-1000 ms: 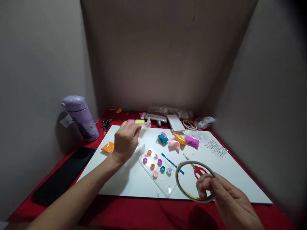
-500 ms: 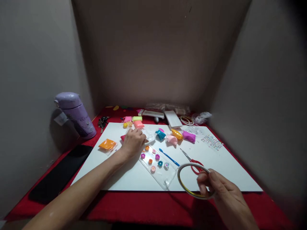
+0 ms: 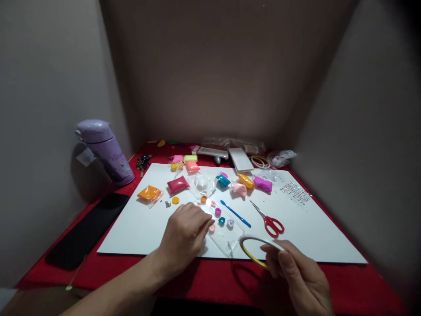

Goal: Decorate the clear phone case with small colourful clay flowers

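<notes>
My right hand [image 3: 296, 267] is closed on a thin ring [image 3: 255, 259], white outside and yellow inside, held tilted above the front edge of the white board [image 3: 305, 237]. The fingertips of my left hand [image 3: 186, 228] are pinched together over the left side of a clear phone case [image 3: 226, 241]; whatever they hold, if anything, is too small to make out. Small clay flowers lie on the case, among them a purple one [image 3: 218, 211], a teal one [image 3: 221, 220] and an orange one [image 3: 204, 199]. My left hand hides part of the case.
Red-handled scissors [image 3: 272, 224] and a blue modelling tool [image 3: 236, 213] lie right of the case. Behind are several clay packets, including a crimson one [image 3: 178, 184]. A rhinestone sheet [image 3: 297, 193] lies far right. At left stand a purple bottle [image 3: 110, 153] and a black phone [image 3: 87, 230].
My left hand has drawn back from the clay packets toward me, down beside the phone case, uncovering the crimson packet. My right hand has lowered slightly with the ring, which is tilted flatter.
</notes>
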A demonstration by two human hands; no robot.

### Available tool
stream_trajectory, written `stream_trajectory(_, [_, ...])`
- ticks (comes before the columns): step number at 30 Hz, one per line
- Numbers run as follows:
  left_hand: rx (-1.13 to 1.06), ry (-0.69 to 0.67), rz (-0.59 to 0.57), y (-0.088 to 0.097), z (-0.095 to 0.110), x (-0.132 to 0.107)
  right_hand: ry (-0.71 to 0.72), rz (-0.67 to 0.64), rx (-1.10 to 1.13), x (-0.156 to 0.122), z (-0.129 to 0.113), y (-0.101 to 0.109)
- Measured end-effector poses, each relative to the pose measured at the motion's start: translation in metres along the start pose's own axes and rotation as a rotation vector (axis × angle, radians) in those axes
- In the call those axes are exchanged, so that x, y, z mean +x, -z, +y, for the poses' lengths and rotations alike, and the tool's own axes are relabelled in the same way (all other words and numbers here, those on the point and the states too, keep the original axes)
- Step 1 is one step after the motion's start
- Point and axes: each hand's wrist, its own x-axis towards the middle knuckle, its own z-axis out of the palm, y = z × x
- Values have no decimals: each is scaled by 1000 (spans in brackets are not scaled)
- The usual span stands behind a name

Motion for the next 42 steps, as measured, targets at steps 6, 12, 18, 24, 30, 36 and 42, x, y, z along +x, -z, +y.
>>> stream_trajectory(6, [-24,34,-14,-15,5,-25,281,-175,-203,14,4,4])
stream_trajectory(12, [-199,61,-33,-18,8,-24,466,-268,-260,30,10,7])
stream_trajectory(18, [-519,433,-74,-16,36,-27,564,-263,-213,34,-2,8])
stream_trajectory(24, [-285,-140,92,-22,49,-33,625,-227,-206,19,-2,2])
stream_trajectory(30, [72,-349,181,-34,55,-31,371,-217,-449,-1,-2,1])
stream_trajectory(36, [-119,-251,181,-28,55,-24,504,-261,-387,15,-12,1])
stream_trajectory(42, [-461,480,132,-16,39,-23,609,-245,-424,15,-1,7])
